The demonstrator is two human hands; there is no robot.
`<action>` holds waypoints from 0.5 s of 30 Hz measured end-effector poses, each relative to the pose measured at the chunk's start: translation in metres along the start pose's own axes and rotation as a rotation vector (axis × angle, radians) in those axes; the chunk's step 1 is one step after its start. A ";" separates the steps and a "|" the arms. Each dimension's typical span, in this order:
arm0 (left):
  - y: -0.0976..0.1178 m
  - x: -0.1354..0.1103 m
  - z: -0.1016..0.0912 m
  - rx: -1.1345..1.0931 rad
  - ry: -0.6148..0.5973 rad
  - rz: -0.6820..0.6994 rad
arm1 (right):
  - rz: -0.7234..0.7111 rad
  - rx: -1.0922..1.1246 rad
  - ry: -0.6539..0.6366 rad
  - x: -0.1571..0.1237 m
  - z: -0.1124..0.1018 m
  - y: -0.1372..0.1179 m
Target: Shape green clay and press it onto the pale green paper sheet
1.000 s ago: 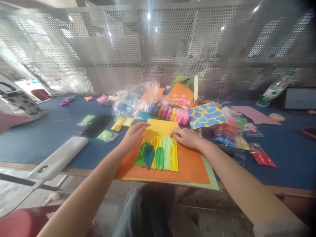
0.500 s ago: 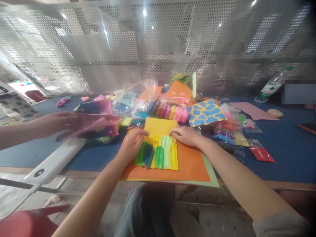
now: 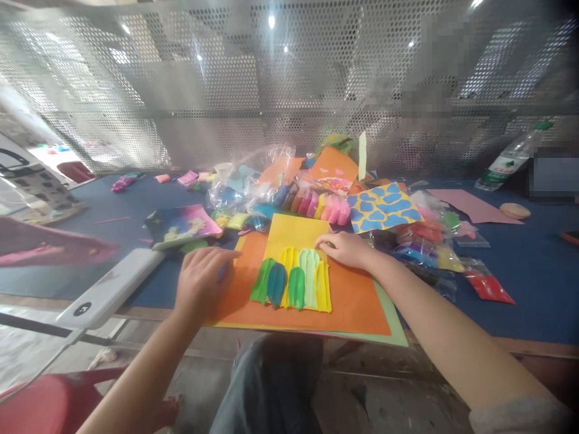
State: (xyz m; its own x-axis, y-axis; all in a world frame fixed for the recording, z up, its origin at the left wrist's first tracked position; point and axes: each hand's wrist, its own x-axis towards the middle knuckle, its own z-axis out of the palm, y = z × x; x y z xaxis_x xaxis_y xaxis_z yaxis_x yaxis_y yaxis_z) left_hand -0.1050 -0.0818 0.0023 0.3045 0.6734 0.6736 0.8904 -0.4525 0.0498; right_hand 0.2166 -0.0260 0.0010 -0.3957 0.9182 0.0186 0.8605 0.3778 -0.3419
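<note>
Resting its fingertips on the yellow card (image 3: 294, 241), the right hand (image 3: 346, 250) lies flat and open beside the clay strips (image 3: 292, 280). The left hand (image 3: 201, 283) curls on the orange paper (image 3: 357, 307), its fingers partly hiding a small blue object (image 3: 221, 272) too covered to identify. Coloured clay bars (image 3: 312, 208) crowd twelve o'clock from the strips; a blue-patterned yellow sheet (image 3: 382, 208) lies at one o'clock.

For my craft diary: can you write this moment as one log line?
left hand: beside orange paper | right hand: on yellow card | clay strips: green, yellow
</note>
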 end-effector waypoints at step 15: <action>-0.059 0.008 -0.012 0.666 -0.178 0.013 | -0.018 0.012 -0.008 0.001 0.002 0.001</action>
State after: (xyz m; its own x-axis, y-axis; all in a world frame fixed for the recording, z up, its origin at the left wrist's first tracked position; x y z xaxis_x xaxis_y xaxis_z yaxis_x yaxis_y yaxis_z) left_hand -0.1594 -0.0564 0.0137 0.3171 0.7817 0.5370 0.8872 -0.0443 -0.4593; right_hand 0.2169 -0.0249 -0.0010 -0.4135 0.9103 0.0174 0.8493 0.3926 -0.3531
